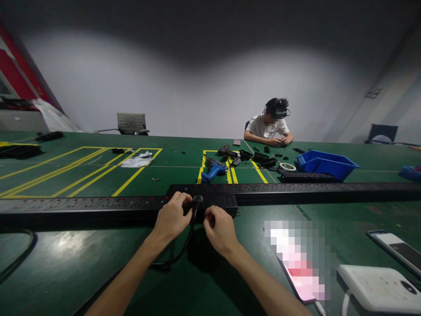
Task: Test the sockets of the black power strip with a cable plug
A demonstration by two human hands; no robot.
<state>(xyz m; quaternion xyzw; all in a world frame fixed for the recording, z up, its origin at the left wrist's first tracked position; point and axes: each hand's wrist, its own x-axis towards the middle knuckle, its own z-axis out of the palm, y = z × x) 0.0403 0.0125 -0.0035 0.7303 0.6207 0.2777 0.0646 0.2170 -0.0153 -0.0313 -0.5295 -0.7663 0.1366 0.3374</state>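
Observation:
Two long black power strips (279, 193) lie across the table, overlapping end to end in front of me. A black plug (198, 200) with a dark cable (188, 241) sits at the near strip's end section. My left hand (173, 216) is closed just left of the plug, fingertips by a dark part I cannot make out. The cable passes close to its thumb. My right hand (221, 228) is curled with thumb and fingertips together at the strip's front side, right of the cable. Anything between those fingers is hidden.
A blue power drill (213, 171), a blue bin (324, 164), a tape roll (287, 166) and black parts lie beyond the strips. A phone (297, 267) and a white device (378, 287) are at right. Across the table sits a person (269, 127).

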